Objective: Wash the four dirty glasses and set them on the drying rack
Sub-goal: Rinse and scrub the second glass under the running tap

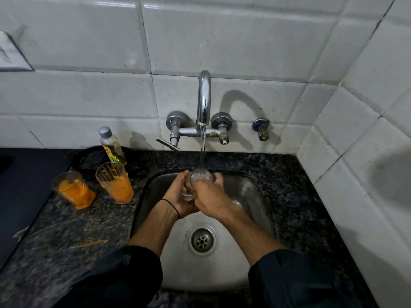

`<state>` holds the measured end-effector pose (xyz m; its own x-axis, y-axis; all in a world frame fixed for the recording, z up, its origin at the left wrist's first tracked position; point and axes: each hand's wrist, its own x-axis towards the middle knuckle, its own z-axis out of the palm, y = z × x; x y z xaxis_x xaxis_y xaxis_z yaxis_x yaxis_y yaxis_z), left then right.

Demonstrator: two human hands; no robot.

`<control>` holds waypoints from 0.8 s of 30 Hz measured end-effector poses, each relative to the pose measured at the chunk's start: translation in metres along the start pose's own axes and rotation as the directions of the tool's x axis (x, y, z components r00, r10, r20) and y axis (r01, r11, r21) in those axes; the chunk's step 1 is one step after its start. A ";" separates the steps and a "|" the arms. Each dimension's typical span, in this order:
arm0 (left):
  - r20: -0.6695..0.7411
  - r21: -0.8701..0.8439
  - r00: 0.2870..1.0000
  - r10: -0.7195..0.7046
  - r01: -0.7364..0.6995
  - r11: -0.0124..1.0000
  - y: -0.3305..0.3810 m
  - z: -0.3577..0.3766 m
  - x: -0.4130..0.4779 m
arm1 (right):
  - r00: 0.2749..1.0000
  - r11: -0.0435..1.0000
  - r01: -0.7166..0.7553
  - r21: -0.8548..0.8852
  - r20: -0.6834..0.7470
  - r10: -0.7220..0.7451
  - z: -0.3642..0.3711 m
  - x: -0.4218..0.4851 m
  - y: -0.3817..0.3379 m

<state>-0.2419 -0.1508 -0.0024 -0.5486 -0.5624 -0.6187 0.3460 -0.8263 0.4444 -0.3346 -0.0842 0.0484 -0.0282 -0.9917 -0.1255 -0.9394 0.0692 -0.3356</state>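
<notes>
A clear glass [201, 175] sits between both hands over the steel sink [255, 196], its mouth under the stream running from the chrome tap [204, 101]. My left hand [178, 194] cups the glass from the left and below. My right hand [208, 196] wraps it from the right, covering its lower half. Two dirty glasses stained with orange residue stand on the dark granite counter [66, 236] left of the sink: one near the sink [115, 183], one further left [74, 190]. No drying rack is in view.
A bottle of yellow liquid [111, 145] with a grey cap stands behind the dirty glasses by the tiled wall. A dark pan-like item [89, 156] lies beside it. A thin orange-smeared stick [93, 242] rests on the counter. The tiled corner wall rises at the right.
</notes>
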 end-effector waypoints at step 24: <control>0.210 0.288 0.948 0.239 -0.294 0.911 -0.002 0.007 -0.036 | 0.816 -0.129 -0.088 0.988 0.146 0.559 0.014 0.029 0.031</control>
<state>-0.2279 -0.1290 0.0236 -0.5971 -0.7247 -0.3438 0.2576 -0.5792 0.7734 -0.3602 -0.1097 0.0213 -0.4980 -0.7552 -0.4261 0.4611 0.1856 -0.8677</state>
